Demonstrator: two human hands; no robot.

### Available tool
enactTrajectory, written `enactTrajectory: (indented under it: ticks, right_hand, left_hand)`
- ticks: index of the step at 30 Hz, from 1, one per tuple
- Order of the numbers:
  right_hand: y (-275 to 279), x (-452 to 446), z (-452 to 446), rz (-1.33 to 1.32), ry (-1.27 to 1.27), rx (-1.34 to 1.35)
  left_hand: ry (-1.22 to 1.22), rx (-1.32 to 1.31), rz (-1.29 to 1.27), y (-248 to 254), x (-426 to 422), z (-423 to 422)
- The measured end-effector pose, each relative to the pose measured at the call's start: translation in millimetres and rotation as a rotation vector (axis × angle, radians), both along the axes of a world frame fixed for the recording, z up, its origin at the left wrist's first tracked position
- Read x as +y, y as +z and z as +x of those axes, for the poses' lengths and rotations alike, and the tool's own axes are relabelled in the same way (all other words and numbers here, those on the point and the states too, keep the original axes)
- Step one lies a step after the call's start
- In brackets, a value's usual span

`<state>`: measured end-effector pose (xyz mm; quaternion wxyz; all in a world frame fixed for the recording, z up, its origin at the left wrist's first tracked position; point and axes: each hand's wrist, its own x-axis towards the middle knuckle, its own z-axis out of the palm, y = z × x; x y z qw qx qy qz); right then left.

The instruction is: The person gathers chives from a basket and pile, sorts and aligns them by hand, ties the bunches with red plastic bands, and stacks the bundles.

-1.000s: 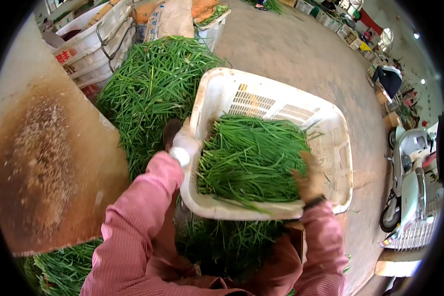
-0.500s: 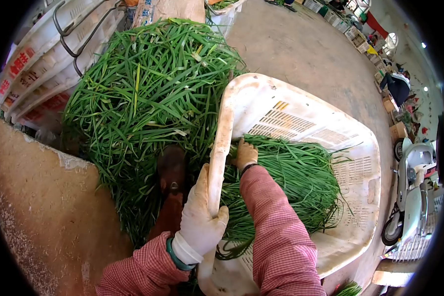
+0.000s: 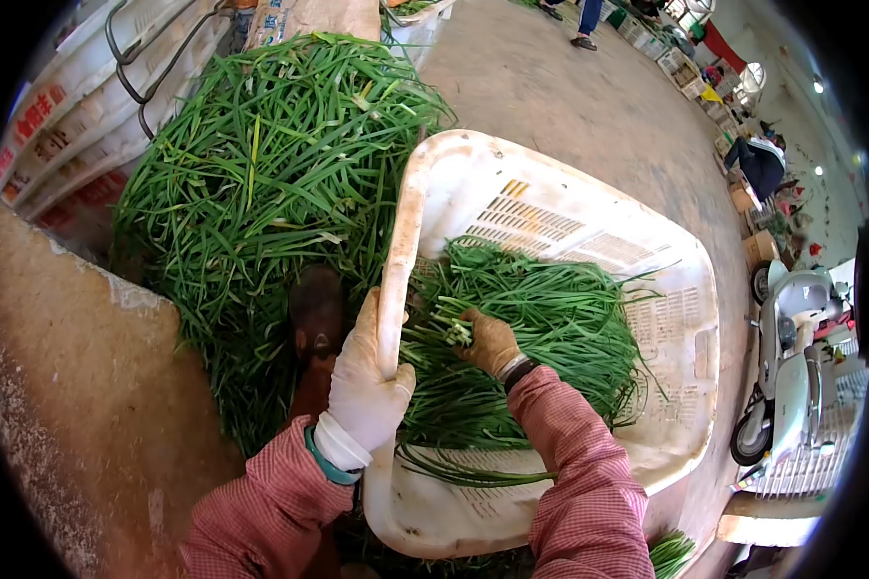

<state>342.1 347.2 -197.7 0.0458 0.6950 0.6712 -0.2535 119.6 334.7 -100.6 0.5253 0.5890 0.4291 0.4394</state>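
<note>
- The left hand (image 3: 365, 396), in a white glove, is clamped on the left rim of the basket (image 3: 463, 183), thumb on the near side.
- The right hand (image 3: 490, 345) is inside the basket, closed on a bunch (image 3: 454, 330) whose pale stem ends poke out to its left.
- Loose greens (image 3: 560, 299) lie around that hand, filling the basket's middle; a few strands stretch along the near side.
- Left of the basket is a big pile (image 3: 270, 183) of greens, with 1 shoe (image 3: 316, 307) against it.
- Crates (image 3: 77, 145) stand far left; 1 scooter (image 3: 792, 357) is at right.
</note>
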Motion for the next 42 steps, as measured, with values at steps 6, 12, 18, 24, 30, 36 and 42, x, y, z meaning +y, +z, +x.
enactTrajectory:
  ticks: [6,12,18,24,30,36,42]
  right_hand:
    - [0.7,-17.9,-27.9,-0.01,0.131,-0.13]
    - [11.7,-33.0,1.9,0.275,-0.208,0.45]
    - [42.3,-61.0,36.7,0.331,-0.453,0.674]
    - [52.9,-87.3,44.6,0.434,-0.597,0.947]
    - [72.3,-88.6,50.1,0.52,-0.543,0.659]
    - [44.4,-87.1,53.9,0.395,-0.49,0.969]
    - [58.6,-92.4,40.4,0.339,-0.216,0.484]
  left_hand:
    - [-0.002,0.0,0.037,0.0,1.3,0.5]
    - [0.018,0.075,0.0,4.5,0.2,0.0]
    - [0.175,0.717,0.528,22.4,1.5,0.8]
    - [-0.442,1.353,0.758,14.6,-20.8,83.7]
    - [-0.526,1.628,0.871,-60.0,-9.7,145.2]
    - [-0.419,1.664,0.872,-110.2,-25.1,171.2]
    - [-0.708,1.421,0.395,-146.0,-0.3,153.5]
